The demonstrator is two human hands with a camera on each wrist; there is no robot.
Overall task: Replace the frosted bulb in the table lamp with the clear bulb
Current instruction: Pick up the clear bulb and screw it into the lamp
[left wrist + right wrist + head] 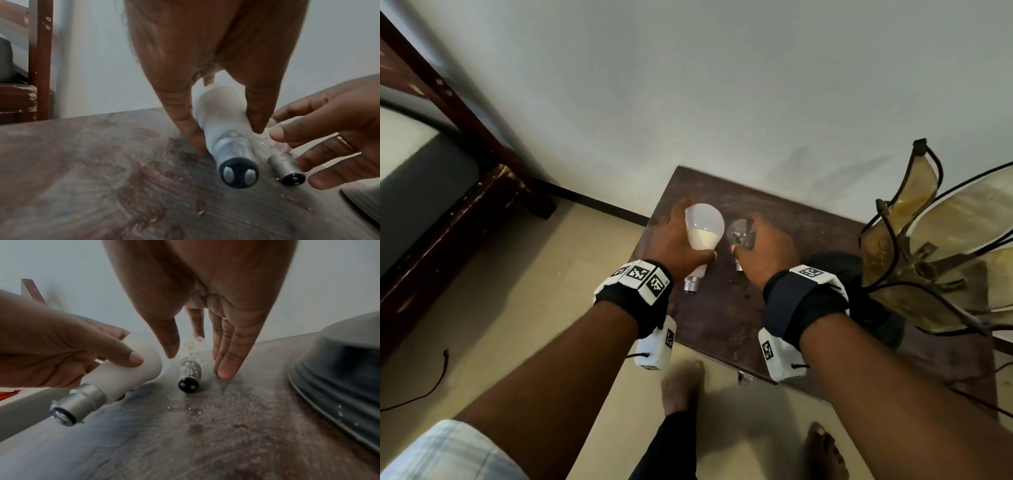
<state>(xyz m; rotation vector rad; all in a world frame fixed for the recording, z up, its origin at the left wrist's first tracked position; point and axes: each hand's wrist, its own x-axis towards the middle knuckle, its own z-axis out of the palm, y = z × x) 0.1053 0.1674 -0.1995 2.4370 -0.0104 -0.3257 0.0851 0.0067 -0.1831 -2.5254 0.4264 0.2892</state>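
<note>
My left hand (693, 233) grips the white frosted bulb (703, 228) by its body, just above the dark wooden table (722, 318), its metal cap pointing back at me. The same frosted bulb (222, 116) is tilted between my thumb and fingers. The clear bulb (741, 233) lies on the table right beside it. My right hand (748, 236) hovers over it. In the right wrist view the clear bulb (190, 368) lies between thumb and straight fingers (224, 369), one fingertip touching the table. The lamp (928, 212) stands at the right, its socket (924, 270) bare.
The lamp's dark round base (339, 369) sits close to the right of my right hand. A wall stands behind the table. A wooden bed frame (465, 205) is to the left. A cable (431, 387) lies on the floor, and bare feet (681, 387) stand below the table's front edge.
</note>
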